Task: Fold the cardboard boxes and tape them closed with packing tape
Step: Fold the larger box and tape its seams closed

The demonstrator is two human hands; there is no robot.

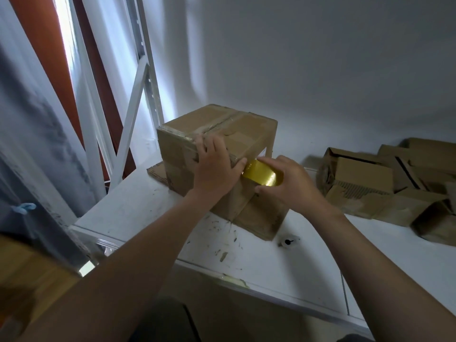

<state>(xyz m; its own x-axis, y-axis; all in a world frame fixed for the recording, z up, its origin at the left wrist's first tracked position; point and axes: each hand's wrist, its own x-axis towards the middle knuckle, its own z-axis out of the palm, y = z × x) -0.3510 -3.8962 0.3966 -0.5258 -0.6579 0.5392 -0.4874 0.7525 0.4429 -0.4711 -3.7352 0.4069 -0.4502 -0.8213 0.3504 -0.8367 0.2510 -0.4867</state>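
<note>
A brown cardboard box (229, 129) stands on the white table (138, 208), its top flaps closed with a strip of tape along the seam. My left hand (214, 169) presses flat on the box's near upper edge, fingers spread. My right hand (288, 183) grips a roll of yellowish packing tape (261, 172) against the box's near side, just right of the left hand. A loose flap of the box lies flat on the table below the hands.
A heap of crumpled, partly folded cardboard boxes (385, 183) sits at the right against the white wall. A small black-and-white object (287, 241) lies on the table near the box. A white metal shelf frame (133, 99) rises at the left.
</note>
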